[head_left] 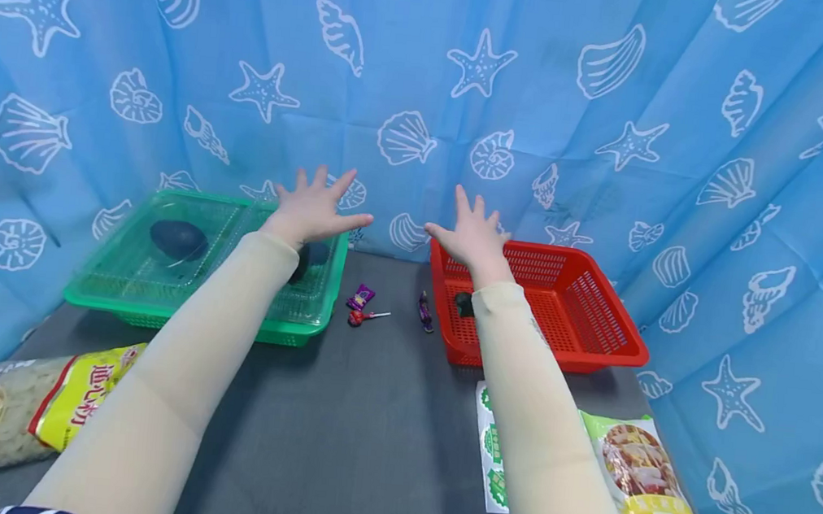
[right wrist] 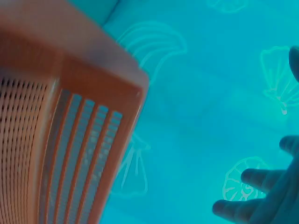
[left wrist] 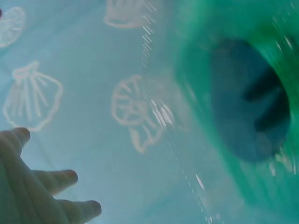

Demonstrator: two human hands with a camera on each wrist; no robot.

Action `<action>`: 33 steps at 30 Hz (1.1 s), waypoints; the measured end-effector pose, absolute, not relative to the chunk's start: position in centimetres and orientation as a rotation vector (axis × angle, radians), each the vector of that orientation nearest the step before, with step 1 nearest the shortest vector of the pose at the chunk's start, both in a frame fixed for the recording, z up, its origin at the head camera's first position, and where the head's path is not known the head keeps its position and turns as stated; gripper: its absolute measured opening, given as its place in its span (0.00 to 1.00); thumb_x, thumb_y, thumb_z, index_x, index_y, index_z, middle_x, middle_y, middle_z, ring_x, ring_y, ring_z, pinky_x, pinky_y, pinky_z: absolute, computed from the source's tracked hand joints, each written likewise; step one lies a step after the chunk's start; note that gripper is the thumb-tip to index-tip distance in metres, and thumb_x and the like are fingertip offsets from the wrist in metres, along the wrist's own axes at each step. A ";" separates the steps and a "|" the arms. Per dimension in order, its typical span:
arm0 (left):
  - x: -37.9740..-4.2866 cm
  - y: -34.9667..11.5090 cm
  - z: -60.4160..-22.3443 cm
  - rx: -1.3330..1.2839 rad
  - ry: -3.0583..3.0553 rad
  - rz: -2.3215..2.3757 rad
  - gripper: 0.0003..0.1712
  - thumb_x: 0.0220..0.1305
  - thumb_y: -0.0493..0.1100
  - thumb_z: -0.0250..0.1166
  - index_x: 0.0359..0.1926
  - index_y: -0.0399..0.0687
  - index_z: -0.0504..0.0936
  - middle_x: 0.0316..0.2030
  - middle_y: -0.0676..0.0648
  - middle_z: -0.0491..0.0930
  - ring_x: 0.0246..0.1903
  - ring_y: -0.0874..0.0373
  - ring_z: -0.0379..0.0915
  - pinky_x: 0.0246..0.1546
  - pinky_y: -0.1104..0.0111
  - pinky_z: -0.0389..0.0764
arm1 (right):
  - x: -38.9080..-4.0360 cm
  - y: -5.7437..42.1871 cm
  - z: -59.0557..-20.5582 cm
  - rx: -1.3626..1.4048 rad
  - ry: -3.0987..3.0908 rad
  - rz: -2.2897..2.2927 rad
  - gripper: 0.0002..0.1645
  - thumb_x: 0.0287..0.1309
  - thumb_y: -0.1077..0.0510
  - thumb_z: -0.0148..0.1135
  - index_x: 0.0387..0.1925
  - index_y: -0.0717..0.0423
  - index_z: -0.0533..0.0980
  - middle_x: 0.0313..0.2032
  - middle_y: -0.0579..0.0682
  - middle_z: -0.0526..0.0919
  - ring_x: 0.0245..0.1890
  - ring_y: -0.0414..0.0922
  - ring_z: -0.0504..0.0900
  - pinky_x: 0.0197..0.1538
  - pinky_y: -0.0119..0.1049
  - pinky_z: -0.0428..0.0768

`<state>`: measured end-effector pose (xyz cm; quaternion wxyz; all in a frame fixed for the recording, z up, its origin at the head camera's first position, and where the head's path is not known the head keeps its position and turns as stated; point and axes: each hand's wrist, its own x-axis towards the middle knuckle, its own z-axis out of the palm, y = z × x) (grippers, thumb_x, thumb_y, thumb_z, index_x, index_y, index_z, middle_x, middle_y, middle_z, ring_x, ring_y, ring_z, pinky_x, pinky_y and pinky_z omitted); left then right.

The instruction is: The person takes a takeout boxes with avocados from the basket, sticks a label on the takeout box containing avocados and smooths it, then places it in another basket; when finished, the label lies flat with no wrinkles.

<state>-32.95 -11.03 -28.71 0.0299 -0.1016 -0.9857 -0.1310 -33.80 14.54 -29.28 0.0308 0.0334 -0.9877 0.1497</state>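
My left hand [head_left: 312, 212], fingers spread straight, hovers over the back right corner of a green basket [head_left: 113, 304] and holds nothing. Clear plastic boxes [head_left: 160, 277] lie in that basket. A dark oval thing [head_left: 178, 240] shows through the plastic, and another is partly hidden by my left wrist. Spread fingers also show on my right hand [head_left: 475, 234], raised over the back left corner of a red basket [head_left: 557, 355] and holding nothing. A small dark thing [head_left: 463, 303] sits inside it, half covered by my forearm. In the right wrist view the red basket's slotted wall [right wrist: 88, 154] stands beside that hand.
Between the baskets lie a purple-wrapped candy [head_left: 360, 297], a red lollipop [head_left: 358, 318] and a dark purple candy [head_left: 425, 312]. A pasta bag [head_left: 9, 409] rests at left, a green food bag [head_left: 655, 491] at right. Beside my right forearm is a sticker sheet [head_left: 491, 452]. A blue curtain [head_left: 415, 53] hangs behind.
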 end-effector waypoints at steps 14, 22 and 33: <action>-29.3 -10.4 -27.2 -0.451 -2.733 -1.179 0.49 0.47 0.71 0.52 0.63 0.76 0.33 0.66 0.53 0.38 0.64 0.53 0.37 0.58 0.48 0.51 | -29.8 14.6 -29.0 0.028 -2.580 1.480 0.49 0.45 0.33 0.54 0.65 0.35 0.42 0.63 0.48 0.53 0.59 0.48 0.59 0.55 0.46 0.65; -25.5 -10.0 -28.5 -0.493 -2.540 -1.431 0.46 0.50 0.66 0.55 0.64 0.75 0.37 0.66 0.59 0.41 0.64 0.57 0.38 0.59 0.49 0.50 | -26.0 15.0 -30.2 -0.001 -2.305 1.756 0.43 0.49 0.41 0.57 0.64 0.41 0.49 0.57 0.51 0.61 0.49 0.48 0.67 0.48 0.45 0.70; -19.3 -9.1 -30.9 -0.526 -2.356 -1.743 0.42 0.55 0.56 0.56 0.64 0.70 0.41 0.62 0.47 0.52 0.59 0.45 0.53 0.53 0.46 0.59 | -19.7 15.7 -33.5 -0.075 -1.994 1.951 0.32 0.53 0.49 0.57 0.58 0.44 0.56 0.47 0.49 0.69 0.45 0.44 0.71 0.38 0.37 0.76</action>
